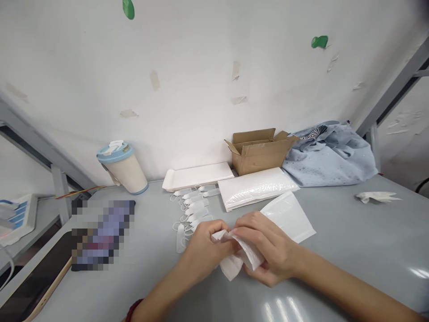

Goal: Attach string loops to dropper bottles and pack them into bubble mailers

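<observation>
Between both hands is a small white paper bag [232,267], creased and partly pulled open. My left hand [206,248] pinches its left edge, the thumb pressed toward its mouth. The fingers of my right hand [268,248] are curled round the right side; whatever may be inside is hidden. Just behind my right hand lies a flat white envelope [290,217] on the grey table. Beyond it sits a stack of white padded mailers [256,188]. Left of these, several small whitish translucent tags [197,209] with thin loops lie in a row, one nearest my left hand.
An open cardboard box [264,154] and a light blue cloth bag [331,156] stand along the wall. More white mailers [199,175] lie beside the box. At left are a lidded cup [125,170], a phone [40,277] and a power strip [20,219]. Crumpled tissue [377,197] lies right.
</observation>
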{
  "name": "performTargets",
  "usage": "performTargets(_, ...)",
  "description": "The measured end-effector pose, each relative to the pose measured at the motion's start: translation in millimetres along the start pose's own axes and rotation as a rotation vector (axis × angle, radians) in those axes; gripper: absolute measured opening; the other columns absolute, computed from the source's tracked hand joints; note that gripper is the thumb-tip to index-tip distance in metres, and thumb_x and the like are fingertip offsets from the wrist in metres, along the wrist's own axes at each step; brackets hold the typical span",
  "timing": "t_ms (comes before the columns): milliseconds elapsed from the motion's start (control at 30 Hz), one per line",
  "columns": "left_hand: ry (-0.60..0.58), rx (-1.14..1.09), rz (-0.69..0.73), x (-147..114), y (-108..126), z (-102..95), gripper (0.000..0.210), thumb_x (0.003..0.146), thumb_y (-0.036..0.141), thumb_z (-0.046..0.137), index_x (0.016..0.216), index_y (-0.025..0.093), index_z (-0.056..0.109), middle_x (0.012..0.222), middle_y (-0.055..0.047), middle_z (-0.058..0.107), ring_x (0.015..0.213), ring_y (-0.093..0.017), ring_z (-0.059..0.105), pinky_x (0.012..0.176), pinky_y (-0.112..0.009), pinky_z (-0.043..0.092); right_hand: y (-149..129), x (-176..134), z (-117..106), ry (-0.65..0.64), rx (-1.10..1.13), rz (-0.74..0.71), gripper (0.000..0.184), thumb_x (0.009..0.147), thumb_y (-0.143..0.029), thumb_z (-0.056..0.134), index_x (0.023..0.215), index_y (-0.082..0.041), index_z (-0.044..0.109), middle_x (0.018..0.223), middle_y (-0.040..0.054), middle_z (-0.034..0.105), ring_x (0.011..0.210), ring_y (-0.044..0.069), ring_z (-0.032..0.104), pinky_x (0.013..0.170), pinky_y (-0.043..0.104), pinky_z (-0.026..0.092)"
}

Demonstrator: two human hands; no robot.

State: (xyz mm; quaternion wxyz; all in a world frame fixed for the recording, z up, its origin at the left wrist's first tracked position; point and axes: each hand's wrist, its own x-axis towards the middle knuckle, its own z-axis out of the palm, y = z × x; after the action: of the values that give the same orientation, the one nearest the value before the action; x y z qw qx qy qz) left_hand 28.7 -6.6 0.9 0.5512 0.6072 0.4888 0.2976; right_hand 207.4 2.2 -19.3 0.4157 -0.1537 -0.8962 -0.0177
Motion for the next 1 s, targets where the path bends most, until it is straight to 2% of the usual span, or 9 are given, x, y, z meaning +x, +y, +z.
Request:
performTargets(67, 0.048, -0.017, -0.016, 0.8, -1.2, 0.9, 0.020, 0.066, 0.019, 0.063, 0.057, 0.016, 0.045, 0.055, 0.007, 0.039, 0.055, -0.008, 0.034, 0.048, -0.020, 0.028, -1.4, 1.0, 0.1, -0.053, -0.026, 0.009, 0.054, 0.066, -0.011, 0.048, 0.120, -0.004, 0.042, 0.104, 0.0179, 0.054, 0.097, 0.028, 0.052, 0.077, 0.045, 0.048)
performTargets(167, 0.122, -0.033, 0.025, 2.2, -1.8, 0.2, 0.023, 0.066, 0.016, 0.058, 0.057, 0.018, 0.037, 0.057, 0.007, 0.034, 0.056, -0.008, 0.029, 0.049, -0.021, 0.027, -2.5, 0.9, 1.5, -0.155, -0.173, 0.021, 0.052, 0.073, -0.014, 0.047, 0.124, -0.003, 0.041, 0.123, 0.0239, 0.049, 0.116, 0.035, 0.044, 0.090, 0.056, 0.040)
performTargets(267, 0.163, -0.031, 0.040, 4.9, -1.6, -2.4, 0.019, 0.067, 0.017, 0.058, 0.056, 0.017, 0.042, 0.059, 0.005, 0.040, 0.058, -0.010, 0.035, 0.052, -0.021, 0.032, -5.9, -0.8, 6.3, -0.211, -0.375, 0.068, 0.050, 0.078, -0.005, 0.041, 0.128, -0.002, 0.041, 0.133, 0.0261, 0.045, 0.126, 0.038, 0.036, 0.094, 0.059, 0.035)
performTargets(367, 0.205, -0.044, -0.007, 6.8, 0.0, -4.8, 0.018, 0.067, 0.019, 0.060, 0.055, 0.016, 0.047, 0.060, 0.002, 0.050, 0.061, -0.012, 0.044, 0.053, -0.021, 0.036, -10.2, -1.6, 11.3, -0.204, -0.531, 0.082, 0.049, 0.080, 0.002, 0.034, 0.128, -0.001, 0.043, 0.133, 0.0258, 0.047, 0.129, 0.037, 0.035, 0.095, 0.056, 0.035)
performTargets(500, 0.167, -0.102, -0.072, 4.3, 6.6, -8.6, 0.007, 0.071, 0.022, 0.059, 0.072, 0.016, 0.061, 0.068, 0.000, 0.061, 0.065, -0.015, 0.054, 0.057, -0.023, 0.043, -11.3, -1.9, 13.0, -0.205, -0.599, 0.064, 0.048, 0.080, 0.004, 0.034, 0.126, -0.001, 0.048, 0.131, 0.0231, 0.051, 0.126, 0.035, 0.040, 0.094, 0.051, 0.037)
performTargets(600, 0.147, -0.124, -0.080, 2.6, 11.2, -15.5, 0.013, 0.070, 0.023, 0.061, 0.082, 0.017, 0.063, 0.074, 0.000, 0.065, 0.068, -0.016, 0.058, 0.060, -0.023, 0.045, -8.6, -3.9, 12.3, -0.228, -0.605, 0.109, 0.051, 0.076, 0.003, 0.034, 0.124, -0.002, 0.050, 0.127, 0.0225, 0.055, 0.122, 0.034, 0.046, 0.092, 0.054, 0.036)
performTargets(800, 0.202, -0.106, -0.106, 6.3, 9.1, -29.3, 0.013, 0.071, 0.029, 0.062, 0.069, 0.016, 0.059, 0.063, 0.002, 0.061, 0.060, -0.014, 0.057, 0.053, -0.021, 0.042, -6.8, -6.2, 12.3, -0.264, -0.613, 0.182, 0.054, 0.073, -0.003, 0.039, 0.125, 0.000, 0.050, 0.126, 0.0234, 0.055, 0.118, 0.036, 0.047, 0.092, 0.056, 0.036)
performTargets(867, 0.202, -0.102, -0.103, 7.5, 7.1, -28.2, 0.014, 0.069, 0.029, 0.063, 0.068, 0.016, 0.059, 0.062, 0.002, 0.061, 0.060, -0.015, 0.058, 0.053, -0.022, 0.043, -8.2, -5.2, 13.5, -0.235, -0.639, 0.192, 0.051, 0.075, -0.002, 0.038, 0.124, -0.002, 0.051, 0.123, 0.0226, 0.057, 0.113, 0.035, 0.051, 0.090, 0.055, 0.038)
performTargets(1000, 0.203, -0.019, -0.097, 8.4, 3.5, -20.8, 0.018, 0.070, 0.031, 0.063, 0.064, 0.015, 0.058, 0.058, 0.001, 0.059, 0.054, -0.015, 0.055, 0.049, -0.022, 0.041, -11.7, -3.8, 17.4, -0.112, -0.699, 0.158, 0.037, 0.082, 0.000, 0.039, 0.113, -0.004, 0.059, 0.102, 0.0172, 0.067, 0.096, 0.029, 0.060, 0.086, 0.048, 0.043)
